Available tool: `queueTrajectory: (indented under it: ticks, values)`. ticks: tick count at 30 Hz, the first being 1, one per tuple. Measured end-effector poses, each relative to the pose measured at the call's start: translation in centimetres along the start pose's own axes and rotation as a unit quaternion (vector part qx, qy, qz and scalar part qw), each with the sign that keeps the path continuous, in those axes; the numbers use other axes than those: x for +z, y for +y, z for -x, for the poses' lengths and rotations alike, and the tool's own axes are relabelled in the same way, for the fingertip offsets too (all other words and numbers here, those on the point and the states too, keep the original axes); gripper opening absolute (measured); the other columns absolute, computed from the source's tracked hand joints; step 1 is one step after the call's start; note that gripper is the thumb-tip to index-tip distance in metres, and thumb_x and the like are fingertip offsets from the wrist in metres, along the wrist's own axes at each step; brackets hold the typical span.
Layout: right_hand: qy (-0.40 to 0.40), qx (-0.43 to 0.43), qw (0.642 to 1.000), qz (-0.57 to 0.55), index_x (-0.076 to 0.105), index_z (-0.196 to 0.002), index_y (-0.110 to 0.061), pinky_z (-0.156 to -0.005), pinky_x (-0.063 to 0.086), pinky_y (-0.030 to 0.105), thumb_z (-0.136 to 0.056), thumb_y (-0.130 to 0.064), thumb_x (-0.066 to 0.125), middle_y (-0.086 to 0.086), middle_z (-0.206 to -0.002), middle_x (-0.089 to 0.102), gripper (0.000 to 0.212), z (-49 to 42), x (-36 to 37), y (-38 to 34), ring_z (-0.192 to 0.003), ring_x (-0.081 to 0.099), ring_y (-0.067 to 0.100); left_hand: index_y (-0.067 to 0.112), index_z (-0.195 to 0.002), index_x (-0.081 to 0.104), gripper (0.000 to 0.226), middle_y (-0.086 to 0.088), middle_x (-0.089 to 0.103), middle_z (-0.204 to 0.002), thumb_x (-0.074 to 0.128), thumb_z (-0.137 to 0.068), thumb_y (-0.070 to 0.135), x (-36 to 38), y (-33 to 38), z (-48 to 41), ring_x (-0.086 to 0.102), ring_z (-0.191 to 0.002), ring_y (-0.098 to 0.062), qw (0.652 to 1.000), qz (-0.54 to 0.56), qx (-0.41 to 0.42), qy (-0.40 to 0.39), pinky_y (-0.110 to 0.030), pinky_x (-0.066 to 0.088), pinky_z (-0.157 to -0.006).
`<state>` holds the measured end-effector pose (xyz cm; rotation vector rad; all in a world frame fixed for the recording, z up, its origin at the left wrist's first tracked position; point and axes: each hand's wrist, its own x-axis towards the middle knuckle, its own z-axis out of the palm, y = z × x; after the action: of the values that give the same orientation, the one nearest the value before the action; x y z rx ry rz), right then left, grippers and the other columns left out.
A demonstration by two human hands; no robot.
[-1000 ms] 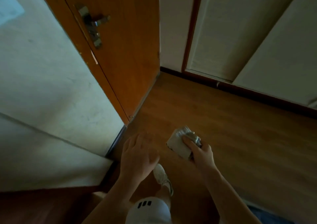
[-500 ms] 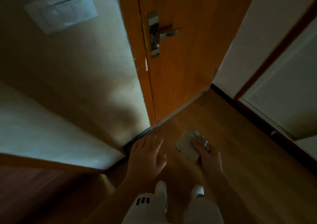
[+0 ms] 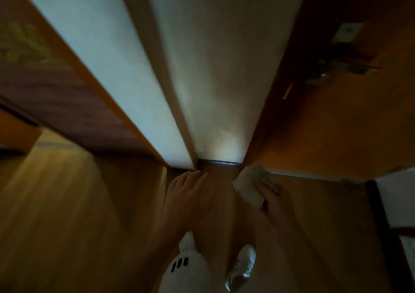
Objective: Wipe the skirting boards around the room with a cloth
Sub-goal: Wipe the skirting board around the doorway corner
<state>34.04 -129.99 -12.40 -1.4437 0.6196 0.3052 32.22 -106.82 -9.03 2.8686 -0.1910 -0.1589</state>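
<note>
Left hand (image 3: pixel 188 195) is flat, palm down, fingers straight and slightly spread, holding nothing. Its fingertips point at the left end of a short dark skirting board (image 3: pixel 219 162) and stop just short of it. Contact with the floor can't be told. Right hand (image 3: pixel 272 202) is curled round a folded off-white cloth (image 3: pixel 248 188), one finger lying over its top. The cloth sticks out ahead of that hand, its far corner just beside the skirting board's right end, at the foot of an orange wooden door (image 3: pixel 336 131). The hands are apart, with brown wood-look floor (image 3: pixel 67 214) between them. The skirting board runs along the base of a pale plaster wall (image 3: pixel 213 86). A blurred metal door handle (image 3: pixel 343 67) sits higher on the door. A white sneaker (image 3: pixel 243 262) stands below the hands.
</note>
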Motion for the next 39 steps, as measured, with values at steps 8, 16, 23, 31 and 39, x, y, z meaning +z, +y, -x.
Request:
queueTrajectory:
  ticks: [8, 16, 23, 31, 39]
  values:
    - [-0.166, 0.015, 0.986, -0.025, 0.069, -0.114, -0.008, -0.072, 0.058, 0.023, -0.07, -0.031, 0.078, 0.007, -0.107, 0.074, 0.05, -1.7, 7.2, 1.3, -0.097, 0.072, 0.021, 0.027, -0.143, 0.05, 0.06, -0.001, 0.054, -0.144, 0.061, -0.091, 0.053, 3.4, -5.8, 5.0, 0.049, -0.134, -0.023, 0.987, -0.022, -0.155, 0.024, -0.041, 0.041, -0.107]
    - [-0.182, 0.137, 0.974, -0.009, 0.065, -0.122, -0.015, -0.071, 0.058, 0.025, -0.076, -0.023, 0.08, 0.0, -0.108, 0.074, 0.049, -6.9, 16.2, 9.5, -0.097, 0.072, 0.014, 0.028, -0.144, 0.046, 0.06, 0.001, 0.049, -0.146, 0.043, -0.091, 0.056, 10.6, -13.9, 7.6, 0.047, -0.132, -0.022, 0.965, 0.002, -0.262, 0.011, -0.045, 0.042, -0.106]
    - [-0.206, 0.168, 0.962, 0.054, 0.067, -0.116, -0.009, -0.078, 0.059, 0.029, -0.071, -0.02, 0.081, 0.009, -0.113, 0.072, 0.048, -18.9, 21.4, 22.8, -0.101, 0.071, 0.019, 0.031, -0.145, 0.045, 0.064, 0.003, 0.048, -0.147, 0.039, -0.088, 0.059, 25.8, -21.3, 4.9, 0.044, -0.135, -0.02, 0.946, 0.054, -0.32, 0.008, -0.047, 0.044, -0.105]
    - [-0.253, 0.19, 0.944, 0.097, 0.066, -0.118, -0.015, -0.072, 0.058, 0.029, -0.073, -0.017, 0.082, 0.005, -0.11, 0.074, 0.048, -37.2, 25.7, 40.5, -0.099, 0.071, 0.019, 0.038, -0.147, 0.035, 0.064, 0.008, 0.039, -0.153, 0.032, -0.089, 0.065, 50.7, -31.3, -0.5, 0.036, -0.14, -0.016, 0.931, 0.08, -0.356, 0.021, -0.047, 0.038, -0.111]
    - [-0.214, -0.022, 0.948, 0.233, 0.067, -0.118, -0.022, -0.093, 0.054, 0.037, -0.078, -0.022, 0.082, -0.005, -0.114, 0.069, 0.042, -52.4, 31.7, 57.0, -0.105, 0.066, 0.014, 0.037, -0.153, 0.033, 0.077, -0.002, 0.035, -0.158, 0.027, -0.082, 0.068, 71.6, -42.7, -3.5, 0.034, -0.143, -0.026, 0.918, 0.085, -0.386, 0.02, -0.052, 0.034, -0.113]
